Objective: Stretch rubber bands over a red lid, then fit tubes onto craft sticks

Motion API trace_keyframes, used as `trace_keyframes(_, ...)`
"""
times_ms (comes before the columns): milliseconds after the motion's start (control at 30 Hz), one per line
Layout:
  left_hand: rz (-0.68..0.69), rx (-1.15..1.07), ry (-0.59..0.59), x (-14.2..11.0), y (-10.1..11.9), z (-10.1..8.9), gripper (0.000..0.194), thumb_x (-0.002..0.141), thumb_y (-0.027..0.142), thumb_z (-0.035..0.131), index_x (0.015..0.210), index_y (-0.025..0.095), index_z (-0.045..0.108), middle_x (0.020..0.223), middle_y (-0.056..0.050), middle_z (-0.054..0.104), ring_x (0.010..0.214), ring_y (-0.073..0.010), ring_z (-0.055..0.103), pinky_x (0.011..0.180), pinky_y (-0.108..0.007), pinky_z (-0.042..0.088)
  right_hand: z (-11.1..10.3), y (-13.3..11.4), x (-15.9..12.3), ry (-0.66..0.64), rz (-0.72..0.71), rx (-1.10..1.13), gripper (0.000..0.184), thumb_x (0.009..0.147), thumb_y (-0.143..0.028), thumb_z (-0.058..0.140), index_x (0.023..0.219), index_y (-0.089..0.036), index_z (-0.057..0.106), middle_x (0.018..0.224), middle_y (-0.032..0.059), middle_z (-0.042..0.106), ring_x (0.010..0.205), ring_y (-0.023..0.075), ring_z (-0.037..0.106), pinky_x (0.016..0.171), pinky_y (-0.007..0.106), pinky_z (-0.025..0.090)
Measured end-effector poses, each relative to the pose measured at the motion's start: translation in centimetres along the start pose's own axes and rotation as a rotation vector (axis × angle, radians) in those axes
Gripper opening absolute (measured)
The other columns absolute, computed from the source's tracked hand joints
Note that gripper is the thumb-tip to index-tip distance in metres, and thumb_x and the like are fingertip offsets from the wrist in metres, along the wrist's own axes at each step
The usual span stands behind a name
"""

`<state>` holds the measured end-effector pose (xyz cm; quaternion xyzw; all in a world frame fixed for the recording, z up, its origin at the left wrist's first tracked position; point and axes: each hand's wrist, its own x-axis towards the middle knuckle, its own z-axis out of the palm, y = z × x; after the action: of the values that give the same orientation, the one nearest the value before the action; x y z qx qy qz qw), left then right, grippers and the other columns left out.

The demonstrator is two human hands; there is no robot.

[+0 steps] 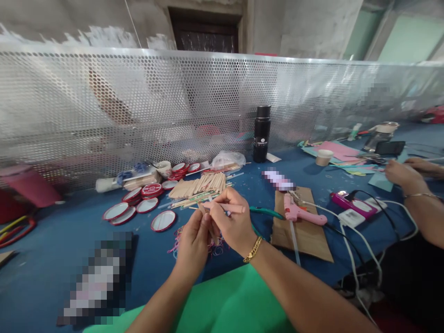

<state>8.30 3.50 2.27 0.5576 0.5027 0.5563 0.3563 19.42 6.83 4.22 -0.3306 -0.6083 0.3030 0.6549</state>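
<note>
Right hand: pinkish stick — bottle lettering (illegible).

Left of the fingers, a hand could slide between the round lids and the blurry dark thing. Sticks get in the way just past them, and a pink glue gun blocks the right.

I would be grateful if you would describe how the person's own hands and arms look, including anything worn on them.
The left hand and right hand are ungloved. A gold-coloured chain-link bracelet circles the right wrist; none shows on the left. No sleeves cover the visible forearms.
</note>
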Motion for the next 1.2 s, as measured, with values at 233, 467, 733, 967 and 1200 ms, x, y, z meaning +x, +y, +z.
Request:
trace_keyframes(233, -0.015, 0.012, 0.009, 0.0, 0.4, 0.0, 0.039, 0.089, 0.058, 0.060, 0.077, 0.021, 0.058, 0.054, 0.008, 0.048, 0.046, -0.0109, 0.039, 0.044, -0.023, 0.028, 0.1, 0.2, -0.1, -0.010, -0.014, -0.053, 0.013, 0.082, -0.027, 0.064, 0.071, -0.022, 0.058, 0.068, -0.0020, 0.063, 0.070, 0.0168, 0.061, 0.069, 0.030, 0.046)
trace_keyframes(467, 0.014, 0.030, 0.023, 0.3, 0.4, -0.3, 0.037, 0.089, 0.056, 0.061, 0.077, 0.021, 0.058, 0.056, 0.007, 0.049, 0.050, -0.0117, 0.041, 0.047, -0.023, 0.033, -0.7, -1.9, -0.2, -0.128, -0.062, -0.026, 0.011, 0.097, -0.032, 0.056, 0.093, -0.023, 0.063, 0.083, 0.0005, 0.072, 0.079, 0.0169, 0.069, 0.076, 0.030, 0.053)
trace_keyframes(733, 0.010, 0.026, 0.009, 0.4, 0.7, -0.2, 0.030, 0.095, 0.048, 0.053, 0.081, 0.021, 0.056, 0.057, 0.004, 0.060, 0.046, -0.0118, 0.045, 0.046, -0.023, 0.034, -9.5, -1.4, -3.0, -0.057, -0.238, -0.684, 0.026, 0.102, -0.022, 0.047, 0.127, -0.022, 0.055, 0.090, 0.0055, 0.076, 0.084, 0.0236, 0.068, 0.087, 0.041, 0.046)
trace_keyframes(967, 0.009, 0.038, 0.021, 0.6, 0.9, 0.0, 0.032, 0.092, 0.051, 0.054, 0.081, 0.020, 0.056, 0.056, 0.003, 0.060, 0.045, -0.0108, 0.045, 0.045, -0.022, 0.035, -21.0, 4.9, -4.4, 0.077, -0.072, -1.364, 0.032, 0.094, -0.017, 0.050, 0.125, -0.016, 0.056, 0.090, 0.0128, 0.078, 0.093, 0.0341, 0.069, 0.096, 0.050, 0.038)
trace_keyframes(1200, 0.000, -0.003, 0.041, 0.8, 0.8, -0.1, 0.038, 0.088, 0.058, 0.058, 0.081, 0.021, 0.056, 0.053, 0.004, 0.060, 0.042, -0.0107, 0.045, 0.042, -0.021, 0.033, -22.4, 5.5, -4.8, -0.093, -0.095, -1.346, 0.031, 0.087, -0.015, 0.055, 0.117, -0.020, 0.058, 0.096, 0.0107, 0.079, 0.092, 0.0310, 0.072, 0.096, 0.048, 0.038)
